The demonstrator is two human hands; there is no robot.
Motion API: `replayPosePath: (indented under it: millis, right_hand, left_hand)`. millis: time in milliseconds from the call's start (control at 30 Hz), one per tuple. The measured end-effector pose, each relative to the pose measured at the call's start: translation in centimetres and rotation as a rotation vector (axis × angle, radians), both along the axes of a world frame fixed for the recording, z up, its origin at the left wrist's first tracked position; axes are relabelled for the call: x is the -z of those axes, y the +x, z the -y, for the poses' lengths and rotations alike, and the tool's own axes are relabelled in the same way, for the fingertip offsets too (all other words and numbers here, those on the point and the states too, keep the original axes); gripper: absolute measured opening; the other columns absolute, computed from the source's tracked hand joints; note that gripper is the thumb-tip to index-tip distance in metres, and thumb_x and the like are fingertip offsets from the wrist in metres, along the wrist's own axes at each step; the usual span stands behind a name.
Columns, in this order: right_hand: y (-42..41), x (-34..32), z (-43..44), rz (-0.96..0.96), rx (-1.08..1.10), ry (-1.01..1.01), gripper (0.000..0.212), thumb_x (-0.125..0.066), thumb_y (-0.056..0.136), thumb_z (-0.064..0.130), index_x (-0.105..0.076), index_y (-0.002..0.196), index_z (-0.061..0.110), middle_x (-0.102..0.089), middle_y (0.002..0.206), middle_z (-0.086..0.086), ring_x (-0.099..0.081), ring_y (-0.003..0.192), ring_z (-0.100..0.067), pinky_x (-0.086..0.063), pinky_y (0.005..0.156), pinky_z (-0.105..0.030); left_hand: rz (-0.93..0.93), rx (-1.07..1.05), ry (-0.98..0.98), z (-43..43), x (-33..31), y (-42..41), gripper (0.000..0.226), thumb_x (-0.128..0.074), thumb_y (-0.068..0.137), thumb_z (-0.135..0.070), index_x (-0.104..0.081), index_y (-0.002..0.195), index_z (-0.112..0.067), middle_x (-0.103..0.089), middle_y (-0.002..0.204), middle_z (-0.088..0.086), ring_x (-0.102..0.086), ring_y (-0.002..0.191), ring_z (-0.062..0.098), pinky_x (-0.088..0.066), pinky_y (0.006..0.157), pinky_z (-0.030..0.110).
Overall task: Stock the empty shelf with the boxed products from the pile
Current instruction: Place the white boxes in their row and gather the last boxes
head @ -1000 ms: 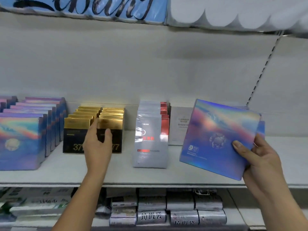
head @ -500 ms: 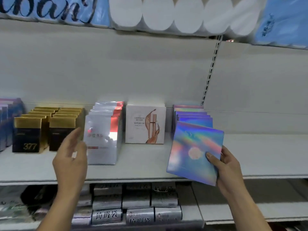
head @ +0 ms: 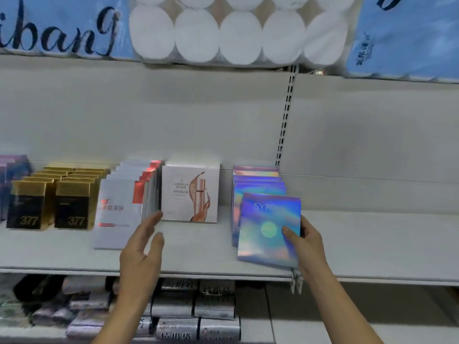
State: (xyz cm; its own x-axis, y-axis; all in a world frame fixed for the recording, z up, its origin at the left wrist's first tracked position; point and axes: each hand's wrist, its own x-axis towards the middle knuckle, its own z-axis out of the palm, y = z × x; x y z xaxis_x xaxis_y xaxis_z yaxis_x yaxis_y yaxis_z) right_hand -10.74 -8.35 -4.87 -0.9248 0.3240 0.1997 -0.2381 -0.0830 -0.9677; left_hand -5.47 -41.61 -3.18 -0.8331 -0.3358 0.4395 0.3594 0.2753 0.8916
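Observation:
My right hand (head: 304,240) grips a flat holographic blue-purple box (head: 265,227) by its right edge, thumb across the front. The box stands upright on the grey shelf (head: 198,256), at the front of a row of like holographic boxes (head: 257,178). My left hand (head: 142,249) hovers open above the shelf, its fingers straight and reaching toward the gap between the white-and-red boxes (head: 119,207) and a white box with a bottle picture (head: 190,193).
Gold-and-black boxes marked 377 (head: 49,199) stand at the left. Toilet-paper packs (head: 236,28) fill the shelf above. Silver packets (head: 193,316) lie on the shelf below. To the right of the slotted upright (head: 285,115), the shelf section (head: 377,234) holds no goods.
The view has swung right. My right hand has brought the holographic box down upright against the row's front. My left hand has moved right, away from the gold boxes.

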Motion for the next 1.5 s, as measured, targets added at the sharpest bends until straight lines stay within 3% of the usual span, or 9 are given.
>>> replayPosePath:
  millis: [300,367,500,633,833,1033,1200,1333,1500]
  right_hand:
    - [-1.2,0.4,2.5,-0.11,0.128,0.211,0.063,-0.064,0.078,0.027,-0.057,0.139,0.017,-0.049,0.14,-0.001,-0.048,0.127,-0.015,-0.039,0.076,0.004]
    - [-1.8,0.8,2.6,-0.114,0.134,0.257,0.059,-0.068,0.086,0.023,-0.053,0.143,0.018,-0.046,0.147,-0.003,-0.045,0.133,-0.017,-0.038,0.087,0.0]
    - [-2.6,1.3,2.3,-0.089,0.157,0.307,0.058,-0.067,0.095,0.006,-0.046,0.149,0.014,-0.037,0.155,-0.005,-0.039,0.141,-0.019,-0.039,0.109,-0.03]
    - [-2.6,1.3,2.6,-0.115,0.155,0.289,0.057,-0.069,0.093,0.014,-0.049,0.146,0.016,-0.046,0.147,-0.003,-0.048,0.132,-0.018,-0.041,0.091,-0.012]
    - [-2.2,1.4,3.0,-0.104,0.124,0.212,0.047,-0.065,0.096,0.013,-0.051,0.14,0.025,-0.06,0.13,0.001,-0.062,0.113,-0.014,-0.05,0.074,-0.009]
    - [-1.8,1.5,3.7,-0.098,0.184,0.182,0.041,-0.064,0.097,0.011,-0.058,0.135,0.024,-0.066,0.126,0.001,-0.063,0.11,-0.014,-0.05,0.071,-0.006]
    - [-1.3,1.1,3.6,-0.082,0.239,0.187,0.043,-0.061,0.098,0.008,-0.058,0.138,0.022,-0.066,0.122,0.005,-0.061,0.096,0.018,-0.046,0.072,-0.003]
    - [-1.0,0.9,3.8,-0.067,0.23,0.223,0.04,-0.058,0.101,0.016,-0.053,0.14,0.023,-0.063,0.122,0.005,-0.062,0.102,-0.008,-0.053,0.079,-0.024]
    - [-0.2,0.2,3.2,-0.034,0.175,0.277,0.05,-0.058,0.101,0.018,-0.043,0.148,0.024,-0.054,0.133,0.011,-0.056,0.108,-0.003,-0.047,0.08,-0.006]
  left_hand:
    - [0.017,0.032,0.027,-0.8,-0.1,1.4,0.046,-0.052,0.102,-0.01,-0.059,0.13,-0.045,-0.06,0.138,-0.018,-0.051,0.131,0.002,-0.04,0.112,0.035]
    - [0.007,0.028,0.039,-0.5,-0.1,1.4,0.048,-0.051,0.102,-0.008,-0.06,0.128,-0.048,-0.061,0.137,-0.019,-0.051,0.131,0.002,-0.04,0.114,0.037]
    - [-0.008,0.009,0.064,-0.2,-0.5,1.7,0.069,-0.048,0.102,-0.005,-0.055,0.116,-0.072,-0.063,0.136,-0.019,-0.051,0.132,0.0,-0.038,0.114,0.034]
    - [-0.025,0.003,0.052,0.4,-0.7,1.6,0.061,-0.05,0.103,-0.016,-0.052,0.114,-0.076,-0.061,0.137,-0.017,-0.051,0.132,0.001,-0.039,0.115,0.038]
    - [-0.023,0.001,0.05,0.2,-1.2,1.5,0.07,-0.049,0.104,-0.008,-0.052,0.111,-0.078,-0.062,0.135,-0.019,-0.052,0.129,-0.004,-0.04,0.114,0.037]
    - [-0.019,0.034,0.041,-0.3,-0.6,2.2,0.071,-0.047,0.104,-0.006,-0.053,0.114,-0.076,-0.063,0.136,-0.018,-0.051,0.131,-0.002,-0.039,0.115,0.037]
    - [-0.015,0.024,0.058,0.2,-0.5,2.5,0.069,-0.044,0.105,-0.007,-0.055,0.112,-0.075,-0.064,0.134,-0.02,-0.052,0.129,-0.005,-0.039,0.114,0.034]
    - [-0.023,0.036,0.085,0.8,-0.5,2.2,0.058,-0.045,0.105,-0.008,-0.059,0.119,-0.063,-0.064,0.132,-0.021,-0.053,0.128,-0.005,-0.04,0.113,0.034]
    - [-0.015,0.064,0.024,1.6,-0.1,1.9,0.041,-0.051,0.105,-0.018,-0.055,0.135,-0.045,-0.06,0.137,-0.02,-0.051,0.131,-0.001,-0.041,0.113,0.038]
